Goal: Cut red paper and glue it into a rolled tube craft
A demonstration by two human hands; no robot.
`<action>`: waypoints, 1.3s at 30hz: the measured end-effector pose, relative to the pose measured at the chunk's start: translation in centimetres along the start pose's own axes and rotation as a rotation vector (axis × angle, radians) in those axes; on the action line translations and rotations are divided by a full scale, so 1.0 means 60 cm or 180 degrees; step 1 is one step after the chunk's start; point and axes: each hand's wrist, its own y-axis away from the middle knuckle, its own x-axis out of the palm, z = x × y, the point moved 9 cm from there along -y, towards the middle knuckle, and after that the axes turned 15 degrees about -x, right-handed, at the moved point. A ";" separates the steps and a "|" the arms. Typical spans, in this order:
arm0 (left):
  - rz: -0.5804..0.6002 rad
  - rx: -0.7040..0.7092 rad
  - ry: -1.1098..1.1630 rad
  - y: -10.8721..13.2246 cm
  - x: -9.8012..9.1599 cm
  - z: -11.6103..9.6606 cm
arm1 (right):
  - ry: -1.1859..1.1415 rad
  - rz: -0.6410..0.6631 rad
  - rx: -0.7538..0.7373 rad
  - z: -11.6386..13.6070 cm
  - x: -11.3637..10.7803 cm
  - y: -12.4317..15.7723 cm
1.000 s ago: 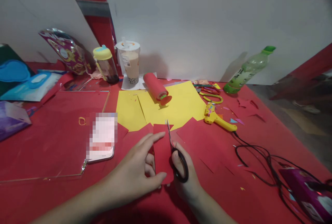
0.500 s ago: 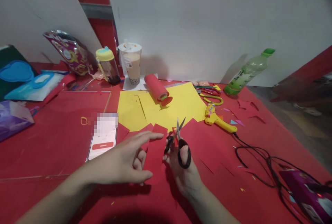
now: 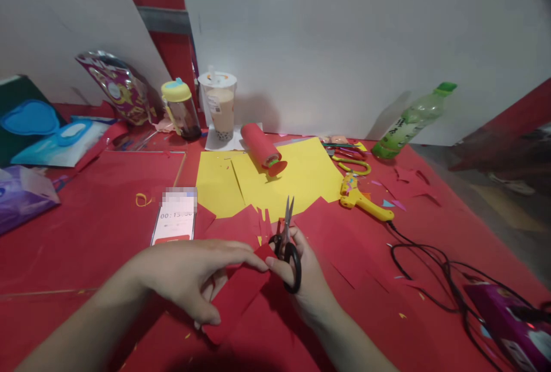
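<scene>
My left hand [image 3: 185,277] is closed on a strip of red paper [image 3: 241,296], thumb along its near end and index finger at its far edge. The strip lies slanted, its top toward my right hand [image 3: 312,289]. That hand grips small black-handled scissors [image 3: 293,266], blades slightly apart and pointing away from me. My right thumb tip meets the strip's far corner beside my left fingertips. Beyond the hands lie red paper sheets [image 3: 331,240] and yellow sheets [image 3: 297,171]. A red paper-wrapped tube [image 3: 260,143] rests on the yellow.
A phone [image 3: 177,220] lies left of the hands. At the right are a yellow glue gun [image 3: 365,202], its black cable [image 3: 445,263] and a green bottle [image 3: 407,125]. A milk tea cup [image 3: 221,108] and a yellow-lidded bottle [image 3: 181,111] stand along the wall.
The red strip has tilted from nearly upright and come nearer to me with my left hand. The scissors have shifted left, their blades closer together, and my right thumb now reaches the strip.
</scene>
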 end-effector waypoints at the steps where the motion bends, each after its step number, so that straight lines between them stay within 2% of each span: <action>1: 0.0039 0.0027 0.0002 -0.001 0.000 0.001 | 0.0047 0.0037 0.0000 0.002 0.002 0.000; 4: 0.0161 0.0122 0.0070 -0.003 -0.001 0.003 | 0.0167 0.0045 -0.0093 0.009 0.003 -0.002; 8: 0.0182 0.0270 0.0018 -0.002 -0.007 -0.001 | 0.0322 -0.0217 -0.0320 0.017 -0.011 -0.003; 12: -0.0454 0.0003 -0.0252 -0.002 -0.027 0.005 | 0.0568 -0.0409 -0.0465 0.025 -0.019 -0.002; 15: -0.0965 -0.0286 -0.0087 -0.008 -0.032 0.012 | 0.0725 -0.0470 -0.0540 0.031 -0.020 -0.001; 21: -0.1573 -0.0404 0.0464 -0.029 -0.026 0.001 | 0.0798 -0.0565 -0.0729 0.041 -0.023 0.002; 24: -0.1577 -0.0409 0.0578 -0.036 -0.021 -0.001 | 0.0829 -0.0603 -0.0780 0.045 -0.024 0.004; 29: -0.1523 -0.0519 0.0254 -0.044 -0.007 0.011 | 0.0841 -0.0612 -0.0862 0.045 -0.025 0.006; 39: -0.1744 -0.0413 -0.0107 -0.043 -0.016 -0.003 | 0.0732 -0.0666 -0.0765 0.037 -0.026 0.008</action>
